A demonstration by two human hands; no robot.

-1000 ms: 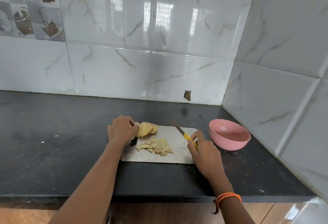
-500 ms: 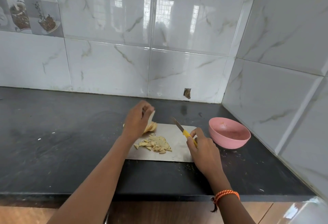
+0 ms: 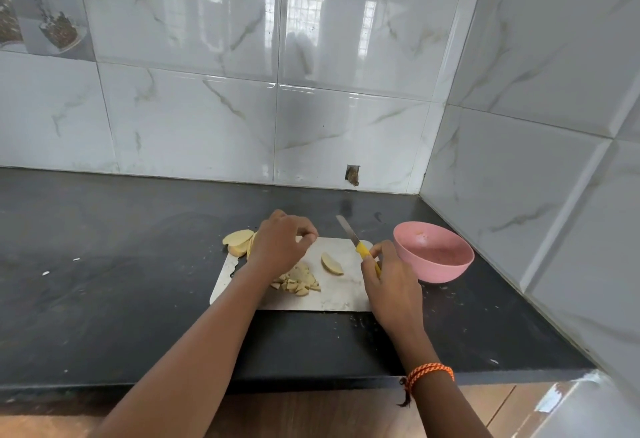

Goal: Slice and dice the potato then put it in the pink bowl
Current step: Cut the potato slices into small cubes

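Since the potato has been cut into thin, pale, moist-looking pieces, it can be expected to be light, firm and somewhat slippery, and each slice is best pinned flat by fingertips kept clear of the blade's path. A single potato slice [image 3: 331, 264], curved like a half-moon with a thin brownish edge, lies flat near the middle of the cutting board [image 3: 343, 299], a thin, pale, dull-surfaced sheet with rounded corners. A heap of diced pieces [image 3: 298, 281], small and angular, is seen on the board nearer the person, partly hidden by the left forearm. The uncut slices [image 3: 238, 240] are stacked at the board's far left corner, some overhanging onto the dark, matt, speckled bench [image 3: 104, 299].

The left hand [image 3: 280, 247] is held above the board with fingers loosely curled, thumb and forefinger nearly meeting; nothing is visibly pinched between them. The right hand [image 3: 391, 285] is wrapped round the yellow handle of the knife [image 3: 356, 243], whose narrow steel blade is raised and pointed away toward the wall.

The pink bowl [image 3: 433, 252], smooth, round and matt, stands on the bench just beside the board's right edge; only faint specks are seen inside, so the transfer is judged not yet begun. The glossy marbled tiles [image 3: 346, 108] behind reflect windows.
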